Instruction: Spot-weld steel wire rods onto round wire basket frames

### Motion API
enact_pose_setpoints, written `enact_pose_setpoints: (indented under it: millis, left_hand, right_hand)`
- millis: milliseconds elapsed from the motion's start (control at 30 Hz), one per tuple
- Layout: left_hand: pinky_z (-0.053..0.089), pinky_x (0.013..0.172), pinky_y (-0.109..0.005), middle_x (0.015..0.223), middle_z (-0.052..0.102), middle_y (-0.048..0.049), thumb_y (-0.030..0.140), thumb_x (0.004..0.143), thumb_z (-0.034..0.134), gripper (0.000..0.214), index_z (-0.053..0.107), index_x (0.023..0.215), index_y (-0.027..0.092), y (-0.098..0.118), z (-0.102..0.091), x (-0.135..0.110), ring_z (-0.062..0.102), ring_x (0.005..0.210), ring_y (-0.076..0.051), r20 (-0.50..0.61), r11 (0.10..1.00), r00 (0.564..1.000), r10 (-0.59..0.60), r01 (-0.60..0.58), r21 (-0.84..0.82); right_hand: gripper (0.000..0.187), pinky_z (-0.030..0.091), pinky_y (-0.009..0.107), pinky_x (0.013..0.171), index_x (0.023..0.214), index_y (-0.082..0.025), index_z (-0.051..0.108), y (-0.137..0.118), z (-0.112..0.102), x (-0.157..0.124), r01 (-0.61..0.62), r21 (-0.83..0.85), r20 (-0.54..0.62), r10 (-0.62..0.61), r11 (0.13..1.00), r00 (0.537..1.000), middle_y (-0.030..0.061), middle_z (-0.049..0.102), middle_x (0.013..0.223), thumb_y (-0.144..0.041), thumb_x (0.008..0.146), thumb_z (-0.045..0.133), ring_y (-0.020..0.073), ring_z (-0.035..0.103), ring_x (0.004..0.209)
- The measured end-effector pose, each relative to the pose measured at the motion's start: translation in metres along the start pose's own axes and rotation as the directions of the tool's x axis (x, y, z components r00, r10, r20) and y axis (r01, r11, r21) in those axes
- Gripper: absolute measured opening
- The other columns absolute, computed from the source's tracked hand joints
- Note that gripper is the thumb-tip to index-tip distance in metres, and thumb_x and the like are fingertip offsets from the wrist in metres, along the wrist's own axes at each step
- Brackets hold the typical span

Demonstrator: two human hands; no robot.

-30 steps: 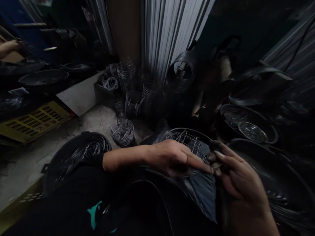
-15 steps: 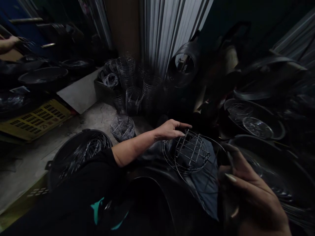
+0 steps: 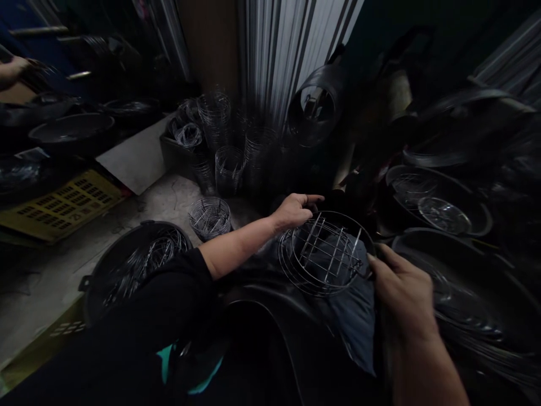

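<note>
My right hand point(image 3: 403, 282) is closed on the right edge of a round wire ring point(image 3: 344, 214), thumb on top. The ring lies over a wire rack point(image 3: 327, 254) made of crossed bars with short upright pins and round hoops. My left hand point(image 3: 293, 211) is at the rack's far left edge, index finger stretched out and thumb apart from it. Its thumb tip is close to the wire; I cannot tell if it touches. Dark grey cloth point(image 3: 353, 304) shows beneath the rack.
Wire baskets point(image 3: 210, 217) stand on the floor ahead, with more stacked behind. A black tub point(image 3: 95, 276) of wire pieces is at left. Dark basins point(image 3: 486, 217) with wire parts line the right. Beyond a yellow crate point(image 3: 63, 206), another person's hand point(image 3: 12, 72) shows.
My right hand has moved left and away from me, bringing the wire ring down over the rack. My left hand has shifted slightly up and left.
</note>
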State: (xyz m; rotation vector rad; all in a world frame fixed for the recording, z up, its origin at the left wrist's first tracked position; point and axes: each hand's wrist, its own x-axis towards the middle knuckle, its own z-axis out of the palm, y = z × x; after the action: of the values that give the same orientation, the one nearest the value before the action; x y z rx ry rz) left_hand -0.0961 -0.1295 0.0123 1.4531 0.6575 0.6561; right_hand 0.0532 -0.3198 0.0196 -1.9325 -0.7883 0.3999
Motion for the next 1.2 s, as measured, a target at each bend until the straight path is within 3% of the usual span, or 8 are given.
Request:
enact_pose_setpoints:
  millis: [67, 133, 400, 567, 700, 900, 1067, 1200]
  left_hand:
    - [0.040, 0.056, -0.018, 0.073, 0.061, 0.0001, -0.007, 0.060, 0.046, 0.066, 0.060, 0.122, 0.011, -0.014, 0.000, 0.011, 0.051, 0.061, -0.006, -0.003, 0.999, 0.999, -0.040, 0.040, -0.018]
    - [0.040, 0.055, -0.018, 0.074, 0.062, 0.0008, -0.008, 0.059, 0.047, 0.070, 0.057, 0.125, 0.012, -0.024, 0.000, 0.017, 0.052, 0.059, -0.006, 0.017, 0.995, 0.996, -0.084, 0.085, -0.053]
    - [0.044, 0.055, -0.017, 0.077, 0.066, -0.0002, -0.013, 0.057, 0.046, 0.074, 0.056, 0.126, 0.013, -0.024, 0.001, 0.005, 0.057, 0.057, -0.006, 0.047, 0.930, 0.976, -0.214, 0.218, -0.295]
    - [0.048, 0.061, -0.019, 0.081, 0.069, -0.0030, -0.013, 0.061, 0.049, 0.067, 0.058, 0.123, 0.010, -0.025, 0.001, 0.002, 0.062, 0.063, -0.008, 0.047, 0.909, 0.973, -0.228, 0.229, -0.348]
    - [0.051, 0.067, -0.021, 0.084, 0.071, -0.0043, -0.011, 0.065, 0.052, 0.060, 0.060, 0.120, 0.012, -0.029, 0.000, 0.003, 0.064, 0.068, -0.009, 0.067, 0.897, 0.971, -0.228, 0.236, -0.374]
    - [0.046, 0.093, -0.029, 0.091, 0.073, -0.0054, -0.006, 0.068, 0.061, 0.047, 0.068, 0.110, 0.014, -0.043, -0.001, -0.002, 0.066, 0.089, -0.012, 0.074, 0.925, 0.989, -0.125, 0.143, -0.351]
    - [0.038, 0.106, -0.032, 0.105, 0.072, -0.0059, 0.002, 0.072, 0.065, 0.038, 0.070, 0.107, 0.017, -0.054, -0.003, -0.006, 0.062, 0.108, -0.016, 0.089, 0.959, 0.996, 0.005, 0.021, -0.284]
    - [0.039, 0.106, -0.034, 0.107, 0.071, -0.0078, 0.007, 0.071, 0.069, 0.038, 0.069, 0.108, 0.015, -0.058, -0.006, -0.001, 0.063, 0.109, -0.018, 0.115, 0.972, 0.993, 0.030, -0.002, -0.236]
  right_hand:
    - [0.042, 0.049, 0.039, 0.091, 0.106, -0.014, 0.071, 0.011, 0.009, 0.014, 0.057, -0.199, 0.010, -0.056, 0.978, 0.998, 0.0103, 0.069, 0.102, -0.034, 0.071, 0.059, 0.0292, 0.063, 0.101]
    - [0.043, 0.045, 0.041, 0.097, 0.105, -0.013, 0.072, 0.021, 0.014, 0.024, 0.062, -0.296, 0.071, -0.043, 0.953, 0.997, 0.0117, 0.068, 0.108, -0.034, 0.071, 0.055, 0.0310, 0.060, 0.108]
    - [0.042, 0.047, 0.038, 0.093, 0.105, -0.018, 0.072, 0.042, 0.011, 0.027, 0.075, -0.302, 0.134, -0.036, 0.950, 0.990, 0.0079, 0.070, 0.106, -0.039, 0.072, 0.057, 0.0284, 0.062, 0.105]
    - [0.053, 0.047, 0.040, 0.090, 0.120, -0.022, 0.066, 0.033, 0.007, 0.015, 0.064, -0.438, 0.202, 0.028, 0.896, 0.979, 0.0099, 0.066, 0.114, -0.055, 0.080, 0.054, 0.0309, 0.061, 0.107]
    - [0.062, 0.049, 0.042, 0.080, 0.133, -0.023, 0.055, 0.021, 0.007, 0.002, 0.048, -0.565, 0.198, 0.080, 0.824, 0.977, 0.0126, 0.068, 0.107, -0.059, 0.083, 0.048, 0.0325, 0.064, 0.097]
    - [0.065, 0.048, 0.046, 0.066, 0.142, -0.018, 0.044, 0.018, 0.028, -0.030, 0.005, -0.665, 0.060, 0.046, 0.747, 0.997, 0.0176, 0.069, 0.093, -0.054, 0.089, 0.036, 0.0310, 0.065, 0.067]
    - [0.061, 0.047, 0.046, 0.074, 0.141, -0.015, 0.044, 0.034, 0.041, -0.042, 0.050, -0.564, -0.038, -0.087, 0.824, 0.996, 0.0188, 0.064, 0.114, -0.047, 0.090, 0.033, 0.0310, 0.065, 0.077]
    - [0.061, 0.047, 0.047, 0.074, 0.141, -0.020, 0.045, 0.038, 0.036, -0.033, -0.021, -0.572, 0.005, 0.029, 0.820, 1.000, 0.0158, 0.068, 0.099, -0.050, 0.088, 0.038, 0.0310, 0.065, 0.075]
